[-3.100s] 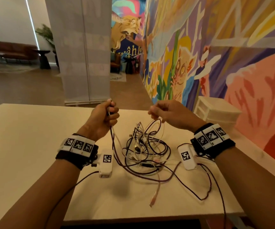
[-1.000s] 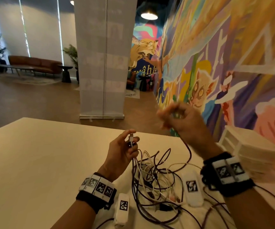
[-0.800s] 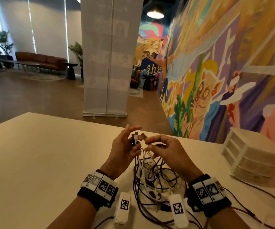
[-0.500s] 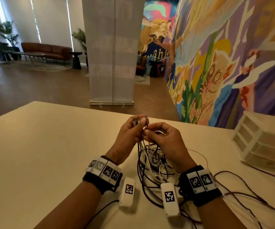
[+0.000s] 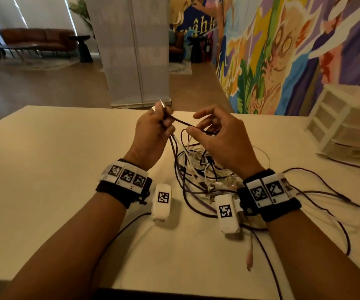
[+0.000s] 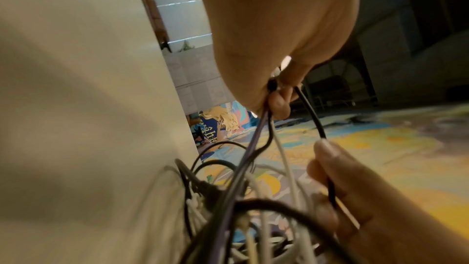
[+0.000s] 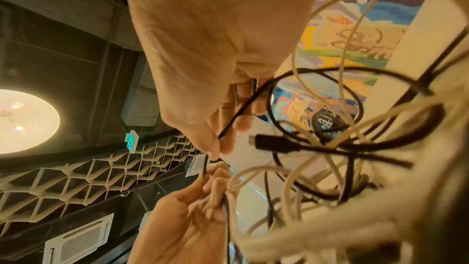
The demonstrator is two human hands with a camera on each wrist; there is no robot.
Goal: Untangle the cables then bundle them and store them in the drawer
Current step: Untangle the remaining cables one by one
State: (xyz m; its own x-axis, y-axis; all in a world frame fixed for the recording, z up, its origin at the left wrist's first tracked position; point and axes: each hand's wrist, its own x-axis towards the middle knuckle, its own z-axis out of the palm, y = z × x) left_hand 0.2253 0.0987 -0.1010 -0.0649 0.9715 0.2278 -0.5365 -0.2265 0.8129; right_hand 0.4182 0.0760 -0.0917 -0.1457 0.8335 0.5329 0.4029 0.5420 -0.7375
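1. Head view: my left hand [image 5: 153, 135] grips a dark cable [image 5: 180, 121] near its plug ends; my right hand [image 5: 220, 137] pinches the same cable beside it. The tangle of cables [image 5: 198, 167] lies on the table [image 5: 45, 169] between my wrists, with open tabletop to the left. The drawer unit [image 5: 345, 124] stands at the far right edge, its drawers pushed in; I cannot tell their contents.
2. Left wrist view: fingers [image 6: 277, 103] curl round several strands.
3. Right wrist view: thumb and fingers [image 7: 241, 123] pinch the dark cable.
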